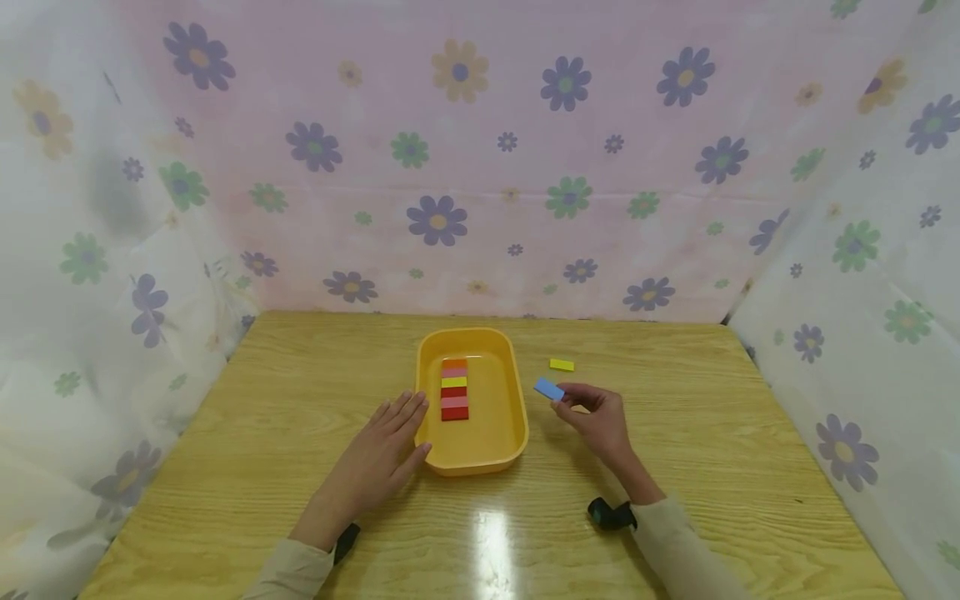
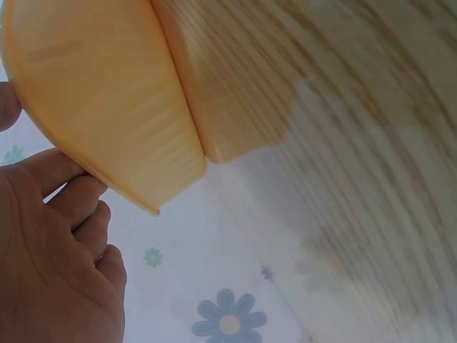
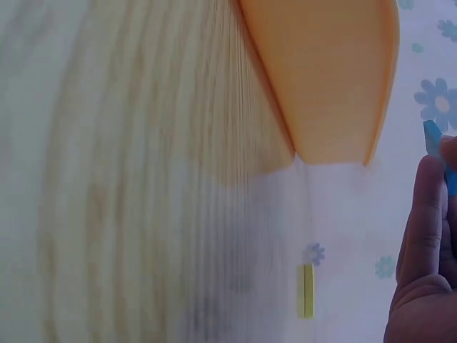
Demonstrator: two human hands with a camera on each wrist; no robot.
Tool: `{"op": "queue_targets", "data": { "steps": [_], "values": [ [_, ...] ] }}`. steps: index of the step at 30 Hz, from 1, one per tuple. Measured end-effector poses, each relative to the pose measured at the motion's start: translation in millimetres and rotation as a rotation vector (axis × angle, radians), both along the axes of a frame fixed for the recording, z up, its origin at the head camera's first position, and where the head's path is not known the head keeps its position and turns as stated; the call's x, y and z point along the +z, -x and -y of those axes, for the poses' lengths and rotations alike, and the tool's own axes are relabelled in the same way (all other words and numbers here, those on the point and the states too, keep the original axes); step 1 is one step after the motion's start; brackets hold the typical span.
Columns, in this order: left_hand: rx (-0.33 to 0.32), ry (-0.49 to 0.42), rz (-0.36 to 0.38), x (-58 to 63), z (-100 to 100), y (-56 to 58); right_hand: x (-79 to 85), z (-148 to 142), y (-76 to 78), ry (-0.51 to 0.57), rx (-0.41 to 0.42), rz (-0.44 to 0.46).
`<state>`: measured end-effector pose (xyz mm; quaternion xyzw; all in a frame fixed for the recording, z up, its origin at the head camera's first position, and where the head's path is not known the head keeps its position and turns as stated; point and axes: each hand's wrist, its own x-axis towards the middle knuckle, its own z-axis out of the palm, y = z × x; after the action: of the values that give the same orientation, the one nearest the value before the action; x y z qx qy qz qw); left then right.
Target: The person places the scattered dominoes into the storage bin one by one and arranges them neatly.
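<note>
In the head view a yellow-orange plastic tray (image 1: 495, 454) rests on the table. Along its left side inside lies a row of several flat blocks (image 1: 454, 402), coloured orange, pink, yellow and red. My left hand (image 1: 378, 454) touches the tray's left rim with its fingers extended; the left wrist view has those fingers (image 2: 78, 196) against the rim. To the right of the tray, my right hand (image 1: 596, 417) pinches a blue block (image 1: 549, 388) above the table between thumb and fingers. Beyond it a yellow block (image 1: 562, 365) lies on the table.
The wooden table (image 1: 712, 433) runs back to a flowered curtain (image 1: 495, 167), which also hangs on both sides. Dark wrist-worn devices sit on both wrists, the right device (image 1: 611, 514) showing most plainly.
</note>
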<state>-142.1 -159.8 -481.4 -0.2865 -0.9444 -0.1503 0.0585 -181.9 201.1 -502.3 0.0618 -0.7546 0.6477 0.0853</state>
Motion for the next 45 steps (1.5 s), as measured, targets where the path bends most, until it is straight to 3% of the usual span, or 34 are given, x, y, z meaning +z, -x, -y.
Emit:
{"op": "queue_targets", "data": {
  "steps": [19,26,32,41,45],
  "values": [
    [-0.003,0.001,-0.009,1.5,-0.1,-0.5,14.2,55.7,-25.0,0.157,0.184,-0.065],
    [-0.001,-0.008,-0.008,1.4,0.1,-0.5,14.6,75.5,-22.6,0.14,0.18,-0.09],
    [0.006,-0.023,0.035,1.8,-0.1,-1.7,18.0,89.6,-21.4,0.144,0.185,-0.07],
    [0.001,-0.043,0.013,0.8,0.1,-1.6,28.7,105.7,-15.7,0.053,0.122,0.026],
    [0.0,-0.035,0.031,1.7,0.2,-1.3,30.8,110.7,-10.8,-0.059,0.112,0.039]
  ]
}}
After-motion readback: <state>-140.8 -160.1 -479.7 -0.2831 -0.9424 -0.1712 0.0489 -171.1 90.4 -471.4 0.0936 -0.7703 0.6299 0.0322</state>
